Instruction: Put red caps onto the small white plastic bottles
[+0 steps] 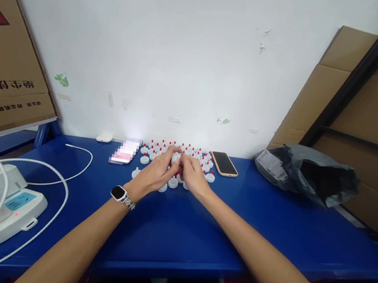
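Head view.

- Left hand (160, 170): yours, watch (118, 192) at the wrist; thumb and fingers curled, closed round a small white cap (175, 157).
- Right hand (193, 174): fingers bent inward, tips meeting the left hand's at that cap; you cannot tell from here what, if anything, they pinch.
- Location: over the middle of the counter (176, 232), toward its back edge.
- Red-tipped caps (144, 158): many, standing along the back edge, behind and to both sides of your hands.
- Plain white caps (173, 183): a few, nearer the front edge, no red showing.
- Dark-screened phone (225, 164): right of the caps, by the back edge.
- Handling notes: the step seems to be fingertip work on one cap. Steady it by the rim in your left hand; let the right apply light, straight pressure. Tilt it so your fingers leave the top visible. Keep your wrists above the standing caps; a low knuckle could topple them.
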`<action>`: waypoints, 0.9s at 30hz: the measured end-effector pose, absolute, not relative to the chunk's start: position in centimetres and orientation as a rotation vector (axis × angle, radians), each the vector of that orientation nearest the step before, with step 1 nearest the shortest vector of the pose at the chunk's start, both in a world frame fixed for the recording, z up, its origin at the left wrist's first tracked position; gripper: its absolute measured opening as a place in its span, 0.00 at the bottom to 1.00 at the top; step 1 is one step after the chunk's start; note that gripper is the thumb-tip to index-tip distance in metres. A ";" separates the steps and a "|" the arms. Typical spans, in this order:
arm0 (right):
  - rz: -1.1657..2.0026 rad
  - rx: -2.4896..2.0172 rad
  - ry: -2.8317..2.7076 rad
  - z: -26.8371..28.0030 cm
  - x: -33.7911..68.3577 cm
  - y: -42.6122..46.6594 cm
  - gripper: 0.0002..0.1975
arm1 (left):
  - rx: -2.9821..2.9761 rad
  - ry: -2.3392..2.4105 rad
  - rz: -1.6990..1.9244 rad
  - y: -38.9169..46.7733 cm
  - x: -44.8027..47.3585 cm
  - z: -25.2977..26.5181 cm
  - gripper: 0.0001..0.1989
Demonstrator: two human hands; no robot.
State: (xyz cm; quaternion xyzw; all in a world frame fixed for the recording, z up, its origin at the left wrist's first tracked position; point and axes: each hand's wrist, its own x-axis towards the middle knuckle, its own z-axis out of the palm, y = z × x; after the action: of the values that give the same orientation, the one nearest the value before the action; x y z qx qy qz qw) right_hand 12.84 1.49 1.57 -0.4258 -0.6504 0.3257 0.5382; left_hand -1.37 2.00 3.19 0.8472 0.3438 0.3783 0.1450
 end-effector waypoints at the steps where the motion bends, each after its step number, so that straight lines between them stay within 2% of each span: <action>1: 0.770 -1.013 -1.526 1.6 12.6 1.3 0.21 | 2.405 0.997 1.123 1.9 -1.1 3.2 0.14; 7: 0.582 -1.106 -1.449 2.3 11.2 0.3 0.21 | 2.108 1.070 1.423 1.4 0.7 3.0 0.13; 12: 0.360 -1.190 -1.520 2.9 11.0 0.2 0.20 | 1.966 1.079 1.514 1.3 1.8 2.7 0.13; 20: 0.008 -1.400 -1.562 3.5 13.0 0.8 0.22 | 2.018 1.496 1.518 3.1 -2.1 3.9 0.12; 27: 0.028 -1.520 -2.014 2.7 14.6 2.5 0.19 | 2.118 1.277 1.166 3.9 -3.6 3.4 0.16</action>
State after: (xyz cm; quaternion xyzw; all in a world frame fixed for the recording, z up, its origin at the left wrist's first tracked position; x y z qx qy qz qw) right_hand 14.63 2.50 2.72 -0.5737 -0.7604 0.0106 0.3042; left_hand -3.62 3.88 3.37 0.7587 0.4573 0.4177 0.2020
